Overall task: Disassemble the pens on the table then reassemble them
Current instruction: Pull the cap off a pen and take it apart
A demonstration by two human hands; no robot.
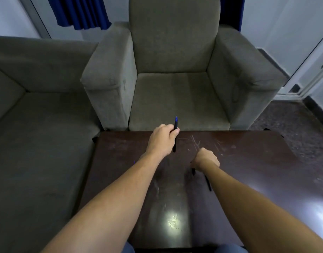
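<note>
My left hand (pixel 163 138) is closed around a dark pen (pixel 175 125) with a blue tip, held upright over the far edge of the dark wooden table (pixel 248 161). My right hand (pixel 206 158) is curled with its fingers down on the table, over a short black piece (pixel 193 171) that pokes out below it. Whether it grips that piece I cannot tell. A thin black pen part (pixel 208 183) lies on the table beside my right forearm, partly hidden by it.
A grey armchair (pixel 175 79) stands right behind the table's far edge. A grey sofa (pixel 38 115) fills the left side. Bright light glares off the tabletop near me and at the right. A small blue speck lies near the table's left side.
</note>
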